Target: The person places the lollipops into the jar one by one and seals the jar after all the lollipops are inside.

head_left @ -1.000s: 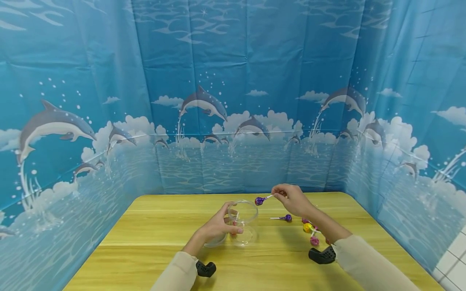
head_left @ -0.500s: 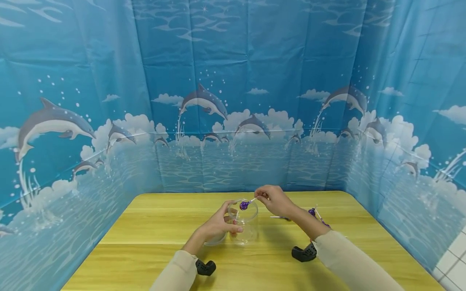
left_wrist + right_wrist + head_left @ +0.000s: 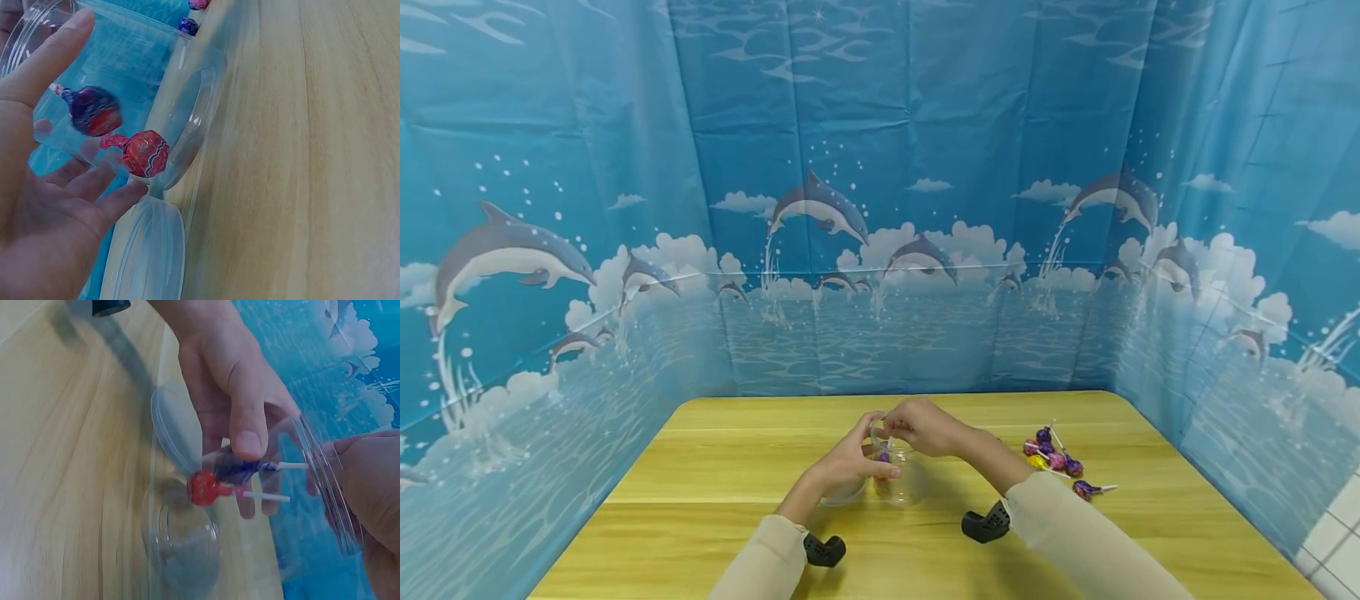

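Observation:
My left hand [image 3: 850, 458] grips a clear plastic jar [image 3: 912, 485] around its side, tilted in the wrist views. At the jar's mouth, my right hand [image 3: 931, 427] pinches the stick end of a purple-wrapped lollipop [image 3: 240, 470]. Its candy head hangs inside the jar, slightly blurred. Beside it in the jar is a red-wrapped lollipop [image 3: 147, 154], with its white stick toward the mouth. The right fingertips are partly hidden behind the jar's rim in the right wrist view.
A clear round lid [image 3: 150, 250] lies on the table by the left hand. To the right, several loose lollipops [image 3: 1054, 461] form a small pile on the wooden table [image 3: 700, 533]. A blue dolphin-print curtain [image 3: 850, 333] encloses the table's back and sides.
My right hand has moved left and down to the jar's mouth, bringing the purple lollipop from outside to inside the jar. The left hand holds the jar in the same place.

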The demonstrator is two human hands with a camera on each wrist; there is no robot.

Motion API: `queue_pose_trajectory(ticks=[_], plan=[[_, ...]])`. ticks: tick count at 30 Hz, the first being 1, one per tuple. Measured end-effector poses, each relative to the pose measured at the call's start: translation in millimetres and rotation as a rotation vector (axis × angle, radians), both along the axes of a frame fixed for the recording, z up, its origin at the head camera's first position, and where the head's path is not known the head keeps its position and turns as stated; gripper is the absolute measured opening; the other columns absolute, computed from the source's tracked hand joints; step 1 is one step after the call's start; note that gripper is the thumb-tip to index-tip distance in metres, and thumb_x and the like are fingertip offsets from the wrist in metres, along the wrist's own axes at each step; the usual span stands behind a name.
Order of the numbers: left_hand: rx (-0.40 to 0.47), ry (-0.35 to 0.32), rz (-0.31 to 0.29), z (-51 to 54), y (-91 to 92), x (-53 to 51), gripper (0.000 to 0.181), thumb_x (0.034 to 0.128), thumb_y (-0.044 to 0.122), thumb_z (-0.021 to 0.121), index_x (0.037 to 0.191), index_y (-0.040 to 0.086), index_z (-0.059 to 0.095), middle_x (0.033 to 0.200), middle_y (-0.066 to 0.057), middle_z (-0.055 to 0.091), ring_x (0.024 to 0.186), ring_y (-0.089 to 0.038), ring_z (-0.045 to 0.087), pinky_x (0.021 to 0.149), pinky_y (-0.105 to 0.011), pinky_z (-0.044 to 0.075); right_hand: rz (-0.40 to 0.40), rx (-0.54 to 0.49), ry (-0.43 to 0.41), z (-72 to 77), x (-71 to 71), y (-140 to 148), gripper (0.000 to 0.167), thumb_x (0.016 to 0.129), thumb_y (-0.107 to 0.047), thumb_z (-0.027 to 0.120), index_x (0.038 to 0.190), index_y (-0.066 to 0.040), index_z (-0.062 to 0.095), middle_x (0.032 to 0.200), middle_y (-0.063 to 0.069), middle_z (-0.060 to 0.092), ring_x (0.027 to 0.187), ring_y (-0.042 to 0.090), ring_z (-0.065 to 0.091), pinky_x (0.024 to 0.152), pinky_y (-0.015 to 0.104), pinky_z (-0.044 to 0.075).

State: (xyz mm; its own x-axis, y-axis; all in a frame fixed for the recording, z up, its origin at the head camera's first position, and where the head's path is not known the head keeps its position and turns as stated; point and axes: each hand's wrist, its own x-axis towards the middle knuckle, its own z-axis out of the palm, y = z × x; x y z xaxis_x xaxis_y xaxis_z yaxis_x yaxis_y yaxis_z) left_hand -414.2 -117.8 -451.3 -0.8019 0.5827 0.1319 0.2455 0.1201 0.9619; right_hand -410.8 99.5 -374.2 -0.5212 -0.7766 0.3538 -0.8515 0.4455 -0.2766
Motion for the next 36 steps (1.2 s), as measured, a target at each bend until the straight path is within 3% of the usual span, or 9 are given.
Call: queue_pose_trajectory(ticks=[7, 14, 20, 28, 36], plan=[[0.013, -0.003, -0.012, 0.0, -1.4, 0.3, 0.08, 0.0958, 0.009, 0.075, 0.16, 0.022, 0.028, 0.146, -0.011, 0.043, 0.134, -0.034, 0.051, 0.093, -0.045, 0.053, -0.02, 0.013, -0.065, 0.9, 1.5, -8, 0.013, 0.099, -0.001, 0.068, 0.093, -0.005, 0.079, 0.086, 0.002, 0.073, 0.067, 0.004, 0.059, 0.066, 0.025, 0.05], [-0.005, 0.019, -0.008, 0.9, -3.1, 1.9, 0.081, 0.096, 0.012, 0.076, 0.16, 0.022, 0.028, 0.15, -0.012, 0.04, 0.136, -0.037, 0.049, 0.098, -0.048, 0.05, -0.027, -0.024, -0.068, -2.5, 0.9, -8, 0.013, 0.095, -0.002, 0.074, 0.105, -0.006, 0.08, 0.1, 0.005, 0.076, 0.084, 0.014, 0.069, 0.073, 0.027, 0.055], [-0.001, 0.021, -0.014, 1.3, -1.7, 3.8, 0.082, 0.0957, 0.015, 0.077, 0.16, 0.024, 0.027, 0.157, -0.01, 0.035, 0.14, -0.037, 0.045, 0.1, -0.048, 0.05, -0.088, -0.082, -0.097, -6.7, 3.2, -6, 0.015, 0.096, -0.005, 0.074, 0.109, -0.008, 0.079, 0.102, 0.001, 0.075, 0.09, 0.017, 0.069, 0.079, 0.034, 0.056], [0.003, 0.02, -0.036, -1.0, 0.0, 2.3, 0.084, 0.0959, 0.015, 0.076, 0.161, 0.024, 0.025, 0.15, -0.011, 0.039, 0.136, -0.037, 0.049, 0.095, -0.045, 0.052, -0.141, -0.139, -0.075, -13.4, 5.5, -1, 0.016, 0.097, -0.013, 0.075, 0.113, -0.009, 0.077, 0.109, 0.001, 0.073, 0.097, 0.025, 0.066, 0.086, 0.044, 0.055], [-0.019, 0.027, 0.002, -1.3, -1.4, 1.2, 0.082, 0.0953, 0.014, 0.077, 0.16, 0.022, 0.027, 0.145, -0.026, 0.039, 0.13, -0.035, 0.054, 0.095, -0.048, 0.052, -0.172, -0.206, -0.04, -8.5, 6.9, 14, 0.019, 0.098, -0.013, 0.075, 0.116, -0.006, 0.076, 0.11, 0.006, 0.071, 0.098, 0.026, 0.064, 0.085, 0.047, 0.053]])
